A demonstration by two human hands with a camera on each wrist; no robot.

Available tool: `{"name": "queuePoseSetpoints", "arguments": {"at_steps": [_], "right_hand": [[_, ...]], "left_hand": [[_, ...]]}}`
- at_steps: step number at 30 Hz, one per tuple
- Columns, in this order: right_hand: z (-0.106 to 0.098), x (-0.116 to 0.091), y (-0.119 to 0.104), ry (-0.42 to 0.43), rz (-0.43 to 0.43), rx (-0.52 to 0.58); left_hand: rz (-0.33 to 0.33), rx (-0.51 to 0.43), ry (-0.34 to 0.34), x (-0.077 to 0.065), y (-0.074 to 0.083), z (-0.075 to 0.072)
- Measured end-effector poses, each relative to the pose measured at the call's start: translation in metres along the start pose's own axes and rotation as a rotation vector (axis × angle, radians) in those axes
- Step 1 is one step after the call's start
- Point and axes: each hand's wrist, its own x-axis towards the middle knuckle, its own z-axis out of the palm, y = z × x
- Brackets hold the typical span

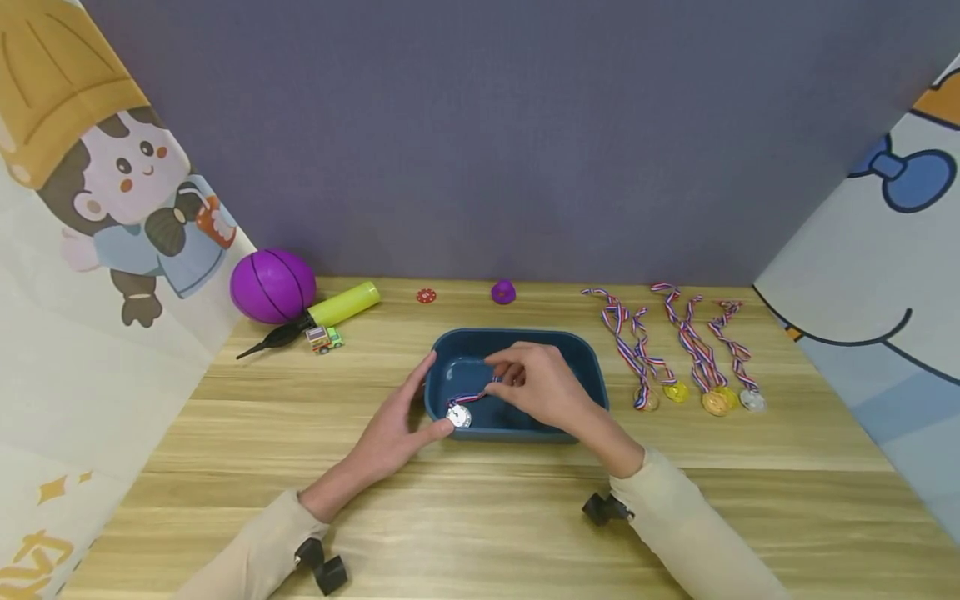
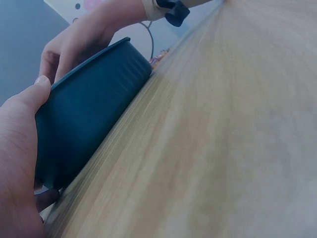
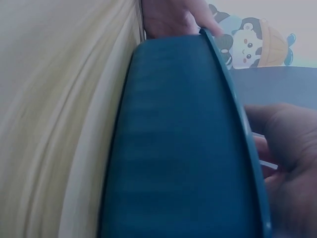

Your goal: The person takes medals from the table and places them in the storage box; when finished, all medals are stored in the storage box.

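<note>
A dark blue plastic bin [image 1: 517, 435] stands on the table. My left hand [image 1: 390, 437] holds its left end, fingers along the side and thumb at the near left corner. In the left wrist view the thumb [image 2: 37, 94] lies against the rim. My right hand [image 1: 543, 383] reaches over the bin and pinches the striped ribbon [image 1: 472, 397] of a silver medal [image 1: 459, 415]. That medal is inside the bin at the near left corner. The right fingers hide part of the ribbon. In the right wrist view the bin's wall [image 3: 183, 139] covers the medal.
Several medals with striped ribbons [image 1: 697, 354] lie right of the bin. At the back left are a purple ball [image 1: 273, 286], a yellow-and-black hand pump [image 1: 345, 305] and a small toy truck [image 1: 324, 339]. A red chip [image 1: 426, 295] and a purple ring-like piece [image 1: 503, 292] lie behind the bin.
</note>
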Motion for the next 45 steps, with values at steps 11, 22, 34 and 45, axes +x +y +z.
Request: {"name": "queuePoseSetpoints", "arguments": {"at_steps": [11,22,34,45], "right_hand": [[-0.024,-0.021,0.017,0.194,0.044,-0.031],[-0.046,-0.048,0.035,0.384,0.019,0.022],[-0.066,-0.073,0.055,0.539,-0.014,0.023],[-0.073,-0.106,0.087,0.553,0.102,0.028]], "left_hand": [[0.012,0.000,0.013,0.000,-0.002,0.001],[0.015,-0.008,0.015,-0.001,-0.003,0.001],[0.011,-0.009,0.016,-0.001,-0.002,0.000],[-0.004,-0.014,0.007,-0.001,-0.001,0.001]]}}
